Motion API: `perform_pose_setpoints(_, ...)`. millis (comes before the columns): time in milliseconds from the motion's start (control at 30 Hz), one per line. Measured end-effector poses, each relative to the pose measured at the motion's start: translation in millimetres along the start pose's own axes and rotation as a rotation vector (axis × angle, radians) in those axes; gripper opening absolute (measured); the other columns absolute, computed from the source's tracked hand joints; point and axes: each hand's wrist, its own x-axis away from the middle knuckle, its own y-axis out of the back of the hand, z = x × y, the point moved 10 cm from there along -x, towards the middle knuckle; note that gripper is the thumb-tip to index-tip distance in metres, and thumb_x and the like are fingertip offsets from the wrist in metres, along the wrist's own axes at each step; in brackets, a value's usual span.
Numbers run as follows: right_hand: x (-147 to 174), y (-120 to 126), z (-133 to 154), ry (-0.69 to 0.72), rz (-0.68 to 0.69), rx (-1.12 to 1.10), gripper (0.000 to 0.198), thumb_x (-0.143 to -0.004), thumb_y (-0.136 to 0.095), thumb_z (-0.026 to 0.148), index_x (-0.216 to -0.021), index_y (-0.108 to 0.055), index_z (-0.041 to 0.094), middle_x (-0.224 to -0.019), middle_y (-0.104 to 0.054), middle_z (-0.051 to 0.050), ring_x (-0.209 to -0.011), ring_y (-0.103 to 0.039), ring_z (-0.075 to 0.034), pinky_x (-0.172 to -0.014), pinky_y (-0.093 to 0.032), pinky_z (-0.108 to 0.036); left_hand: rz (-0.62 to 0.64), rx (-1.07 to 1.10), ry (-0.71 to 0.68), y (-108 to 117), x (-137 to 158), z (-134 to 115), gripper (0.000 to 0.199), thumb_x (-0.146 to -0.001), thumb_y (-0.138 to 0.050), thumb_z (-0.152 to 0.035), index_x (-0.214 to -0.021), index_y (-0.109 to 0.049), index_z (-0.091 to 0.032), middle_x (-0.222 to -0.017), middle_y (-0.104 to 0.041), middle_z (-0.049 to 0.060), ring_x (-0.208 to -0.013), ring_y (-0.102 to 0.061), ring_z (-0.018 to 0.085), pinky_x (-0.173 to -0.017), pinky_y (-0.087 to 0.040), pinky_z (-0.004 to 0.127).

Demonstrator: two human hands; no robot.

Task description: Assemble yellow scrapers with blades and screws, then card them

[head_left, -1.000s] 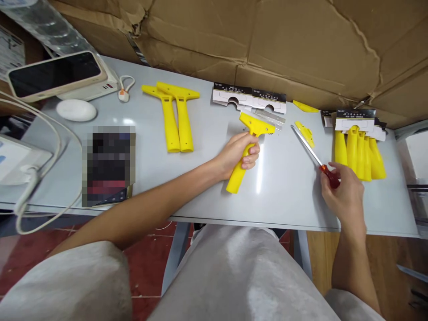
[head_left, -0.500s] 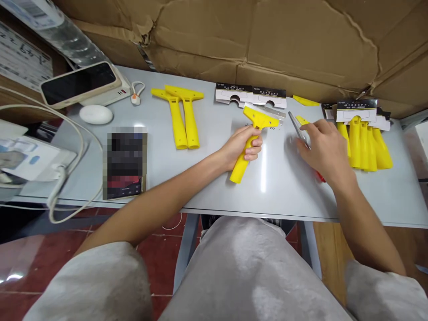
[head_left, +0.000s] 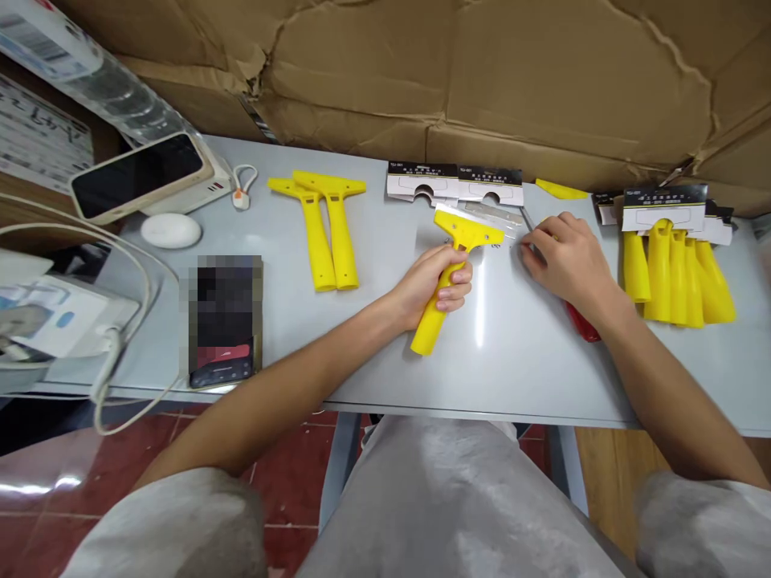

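My left hand is closed round the handle of a yellow scraper. A pale strip lies along its head, and two small screw heads show there. My right hand is over the table to the right, thumb and fingers drawn together near the surface; what they pinch, if anything, is hidden. Under it lies a red-handled tool with a narrow metal shaft, partly covered by the hand. Thin metal blades rest just behind the scraper head. Small dark pieces, perhaps screws, lie beside it.
Two yellow scraper handles lie left. Black-and-white cards stand at the back, and several carded yellow handles lie right. A blurred phone, another phone, a white mouse and cables crowd the left. Cardboard walls the back.
My right hand has moved slightly left and lower, its fingers closing in near the table; more of the red handle shows. My left hand keeps its hold. The whole view has shifted a little.
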Motion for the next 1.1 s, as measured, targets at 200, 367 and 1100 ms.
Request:
perform_pose_setpoints(200, -2.2, 2.2, 0.5, 0.000, -0.008, 0.021, 0.038, -0.103, -0.041, 0.035, -0.105, -0.070, 0.011, -0.105, -0.060, -0.016, -0.107, -0.046, -0.023, -0.093, -0.031, -0.036, -0.043, 0.027, -0.031, 4.7, 1.7, -18.5, 0.030, -0.094, -0.059, -0.042, -0.079, -0.044, -0.022, -0.059, -0.043, -0.007, -0.034, -0.031, 0.004, -0.031, -0.025, 0.016)
perform_pose_setpoints(367, -3.5, 5.8, 23.1, 0.040, -0.034, -0.029, 0.034, -0.103, -0.044, 0.033, -0.112, -0.071, 0.015, -0.104, -0.061, -0.014, -0.104, -0.044, -0.020, -0.092, -0.026, -0.033, -0.063, -0.046, -0.052, 4.4, 1.6, -15.4, 0.031, -0.096, -0.060, -0.048, -0.085, -0.052, -0.021, -0.065, -0.054, -0.005, -0.036, -0.037, 0.005, -0.034, -0.031, 0.019)
perform_pose_setpoints(1100, 1.4, -1.8, 11.1, -0.012, -0.062, -0.257, 0.028, -0.103, -0.049, 0.033, -0.105, -0.073, 0.019, -0.110, -0.063, -0.009, -0.104, -0.049, -0.017, -0.086, -0.028, -0.030, -0.196, -0.668, -0.257, 0.3, 11.1, -12.7, 0.036, -0.090, -0.074, -0.046, -0.101, -0.050, -0.021, -0.091, -0.067, -0.001, -0.046, -0.062, 0.007, -0.041, -0.051, 0.021)
